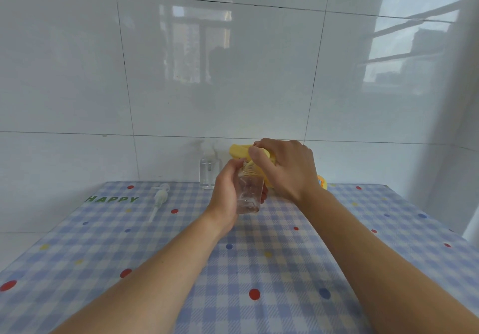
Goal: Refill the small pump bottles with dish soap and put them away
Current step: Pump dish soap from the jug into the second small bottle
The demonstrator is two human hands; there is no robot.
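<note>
Spill risk mid-frame: my left hand (228, 191) wraps the small clear plastic bottle (249, 196), right hand (287, 167) clamps the yellow pump head (239, 150), so the nozzle could slip off the neck.

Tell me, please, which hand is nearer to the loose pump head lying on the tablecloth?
Left. The left hand grips the small clear bottle to the right of the pump head; the right hand is farther right, holding the yellow dispenser top.
</note>
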